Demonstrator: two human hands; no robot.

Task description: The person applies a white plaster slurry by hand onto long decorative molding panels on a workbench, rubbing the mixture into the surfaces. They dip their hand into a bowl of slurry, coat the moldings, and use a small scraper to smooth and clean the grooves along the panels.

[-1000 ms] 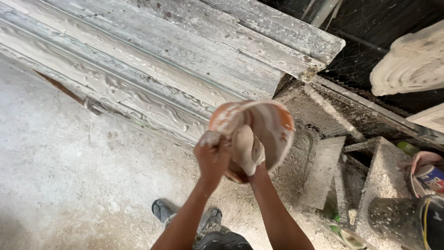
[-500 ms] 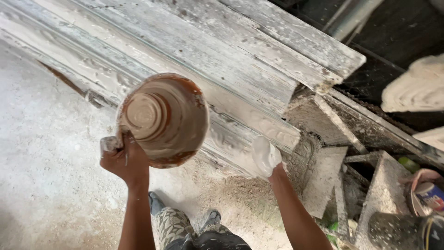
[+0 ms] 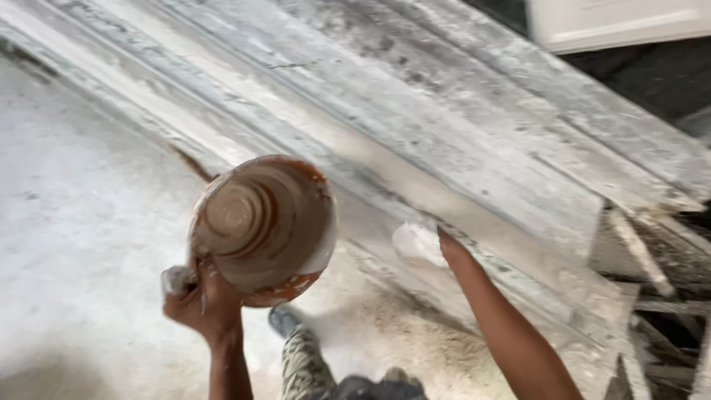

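We see a blurred frame, so edges are soft throughout. Our right hand [image 3: 421, 243] is coated white and smeared by motion; fingers do not separate out, and we cannot tell whether it is clenched, flat or holding anything. It sits against the plaster-caked moulding [image 3: 415, 126], touching or just over its lower ledge, hard to say which. The right forearm runs off the bottom edge.

Our left hand [image 3: 204, 300] is closed around the rim of the orange bowl [image 3: 261, 228], gripping it from below left; the fingertips are hidden behind the rim. Something small and white sticks out at the thumb side, too blurred to name.

The bowl is round, no real long axis. It is tipped so one broad round face, ringed with concentric ridges, looks up at the camera; we cannot tell whether that is the inside or the underside. The face is coated in brownish-grey dried plaster, with white smears along the lower right rim. No loose contents make out. The bowl is held in the air, left of the right hand and apart from it, over the dusty floor [image 3: 74, 222] just before the moulding.

The moulding's long axis runs diagonally from upper left to lower right, cut off at both ends. Below, camouflage trousers [image 3: 304, 363] and a dark shoe [image 3: 284, 320] show partly, cut by the bottom edge. At right, stacked broken pieces [image 3: 652, 296] are dim and unclear. A white panel [image 3: 615, 22] is cropped at the top right.
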